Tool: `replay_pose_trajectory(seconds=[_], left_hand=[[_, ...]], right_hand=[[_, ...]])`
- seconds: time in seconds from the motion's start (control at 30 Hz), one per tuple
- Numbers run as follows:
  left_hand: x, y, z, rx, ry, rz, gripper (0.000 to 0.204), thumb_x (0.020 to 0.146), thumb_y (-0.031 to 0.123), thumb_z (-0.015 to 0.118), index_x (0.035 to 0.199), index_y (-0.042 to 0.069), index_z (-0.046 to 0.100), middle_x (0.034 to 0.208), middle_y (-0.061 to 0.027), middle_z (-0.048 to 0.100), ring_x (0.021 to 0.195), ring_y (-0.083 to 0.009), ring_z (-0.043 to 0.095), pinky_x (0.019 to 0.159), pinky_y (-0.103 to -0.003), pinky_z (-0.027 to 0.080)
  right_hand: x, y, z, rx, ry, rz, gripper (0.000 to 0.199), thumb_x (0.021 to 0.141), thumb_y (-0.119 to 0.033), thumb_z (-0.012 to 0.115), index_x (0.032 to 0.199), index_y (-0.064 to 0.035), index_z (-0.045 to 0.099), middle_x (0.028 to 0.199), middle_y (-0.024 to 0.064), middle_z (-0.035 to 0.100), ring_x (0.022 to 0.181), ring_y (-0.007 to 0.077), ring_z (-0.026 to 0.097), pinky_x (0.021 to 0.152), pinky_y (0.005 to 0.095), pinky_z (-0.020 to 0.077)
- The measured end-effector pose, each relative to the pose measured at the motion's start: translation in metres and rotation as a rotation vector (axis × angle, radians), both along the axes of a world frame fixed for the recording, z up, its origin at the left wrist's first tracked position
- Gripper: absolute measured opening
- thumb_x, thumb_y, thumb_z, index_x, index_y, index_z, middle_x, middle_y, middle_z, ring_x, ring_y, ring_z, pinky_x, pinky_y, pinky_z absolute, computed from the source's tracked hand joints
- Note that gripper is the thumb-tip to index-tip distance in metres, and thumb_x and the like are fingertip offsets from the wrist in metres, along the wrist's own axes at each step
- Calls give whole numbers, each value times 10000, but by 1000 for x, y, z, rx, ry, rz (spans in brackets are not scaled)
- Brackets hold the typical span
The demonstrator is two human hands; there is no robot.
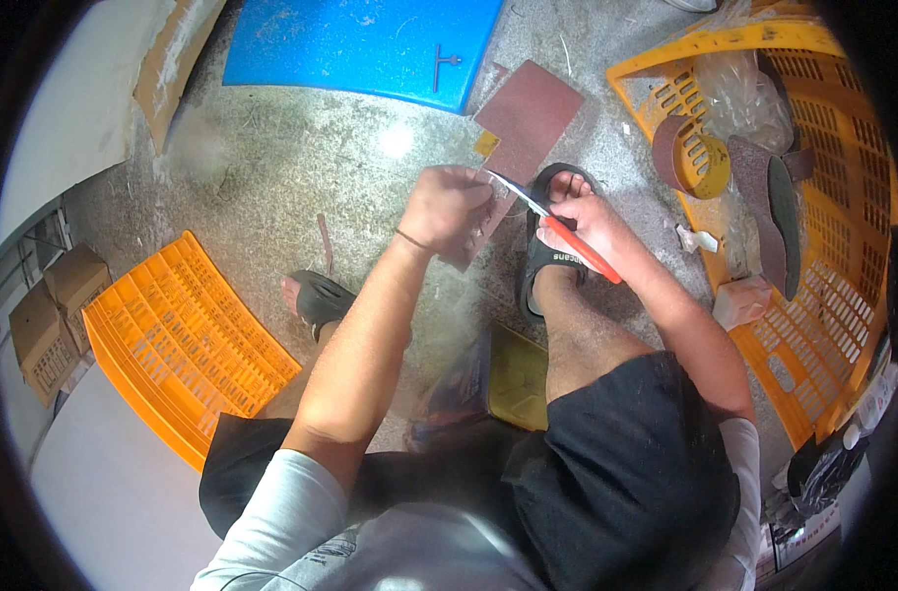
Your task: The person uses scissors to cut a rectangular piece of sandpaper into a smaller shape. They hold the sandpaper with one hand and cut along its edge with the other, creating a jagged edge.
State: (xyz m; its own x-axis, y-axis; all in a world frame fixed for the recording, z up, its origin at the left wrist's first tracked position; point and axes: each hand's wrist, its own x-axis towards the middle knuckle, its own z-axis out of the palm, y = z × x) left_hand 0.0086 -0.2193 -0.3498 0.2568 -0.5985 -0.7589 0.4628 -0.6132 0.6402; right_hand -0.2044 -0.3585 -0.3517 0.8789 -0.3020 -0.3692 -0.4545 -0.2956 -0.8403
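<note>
Sandpaper sheet [480,229] held at centre, over floor [301,167], pinched by left hand [449,205] fingers. Scissors [557,225], red-handled, gripped in right hand [589,219] at 3 o'clock of sheet, blades open at its top edge. Sheet judged light, thin, bendable, gritty; best pinched near cut line, kept taut. Second sheet [530,116] lying at 12 o'clock.

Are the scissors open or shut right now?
Open. The scissors in the right hand show silver blades spread apart around the edge of the reddish-brown sandpaper sheet, which the left hand holds.
</note>
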Motion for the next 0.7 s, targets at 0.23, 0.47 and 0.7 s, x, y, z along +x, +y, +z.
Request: replay_pose_trajectory(seconds=[0.23,0.47,0.7], left_hand=[[7,-3,7,-72,80,35,132,846,-4,669,962,-59,699,870,-104,722,712,-157,679,640,-284,552],[3,-3,16,-67,-59,-113,157,849,-6,635,976,-77,693,860,-111,718,708,-151,676,632,-273,550],[1,-5,12,-39,-23,-90,148,848,-14,647,978,-67,695,854,-99,718,687,-141,669,616,-266,542]], right_hand=[[3,-5,21,173,49,-49,315,825,-332,753,805,-27,675,686,143,623,709,274,612,723,380,461],[14,-6,17,301,191,68,317,883,-269,740,1039,3,692,809,80,657,791,167,602,760,293,482],[9,-2,17,205,34,-39,278,845,-264,725,806,-4,632,682,135,612,685,262,602,697,372,460]])
